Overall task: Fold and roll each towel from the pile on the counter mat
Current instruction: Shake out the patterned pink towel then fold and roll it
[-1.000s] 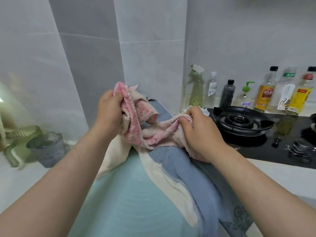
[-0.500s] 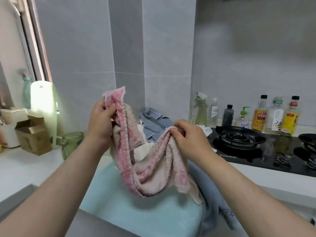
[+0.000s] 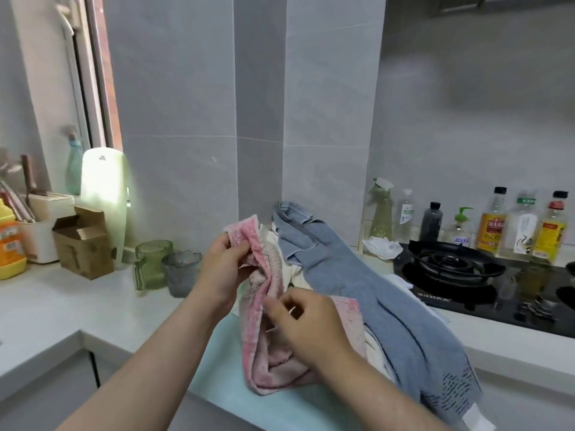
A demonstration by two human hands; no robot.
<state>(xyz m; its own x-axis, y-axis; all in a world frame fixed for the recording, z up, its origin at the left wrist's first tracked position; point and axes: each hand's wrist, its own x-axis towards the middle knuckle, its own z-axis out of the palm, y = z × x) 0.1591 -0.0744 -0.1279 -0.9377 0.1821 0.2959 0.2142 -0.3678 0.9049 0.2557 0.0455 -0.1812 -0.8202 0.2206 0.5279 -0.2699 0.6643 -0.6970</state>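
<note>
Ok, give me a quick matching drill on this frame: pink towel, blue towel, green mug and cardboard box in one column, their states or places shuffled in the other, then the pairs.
Things:
1. pink towel
2. blue towel
3. green mug
4. cardboard box

States or places:
A. flaps open
B. gripped at its top corner by the left hand
C. right beside the grey cup
D. draped long, printed end nearest the camera

Pairs: 1-B, 2-D, 3-C, 4-A.
</note>
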